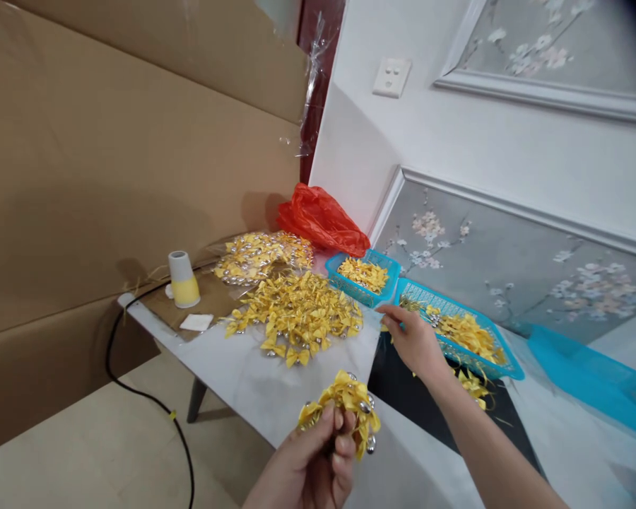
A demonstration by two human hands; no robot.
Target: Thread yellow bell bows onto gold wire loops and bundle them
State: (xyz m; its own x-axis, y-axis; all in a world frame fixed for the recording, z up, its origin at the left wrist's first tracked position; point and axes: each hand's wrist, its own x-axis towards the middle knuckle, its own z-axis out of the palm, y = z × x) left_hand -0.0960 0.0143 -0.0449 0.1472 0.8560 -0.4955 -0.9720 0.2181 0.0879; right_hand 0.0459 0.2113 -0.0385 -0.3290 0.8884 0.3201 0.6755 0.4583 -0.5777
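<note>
**Bunch of bows in one hand, the other at the tray**

From where I sit, my left hand (310, 463) is closed around a bunch of yellow bows (344, 406) with small silver beads hanging from them, held low over the near edge of the surface (244, 375). The fingers are curled tight at the base of the bunch, so the bows fan out above the knuckles. My right hand (410, 339) is stretched out to the near corner of the large blue tray (503, 367), fingers partly open and pinching toward the bows there; I cannot tell whether it already has one.

To do this well, I judge the pinch should take a single bow by its middle, and the left grip should stay firm so nothing slides out of the bunch.

Beyond the hands, a loose pile of bows (297, 318) lies on the surface, with a small blue basket (363, 276) just behind it, a clear bag of bows (259, 256), an orange plastic bag (323, 219), and a white and yellow cup (183, 279) near the far edge.
</note>
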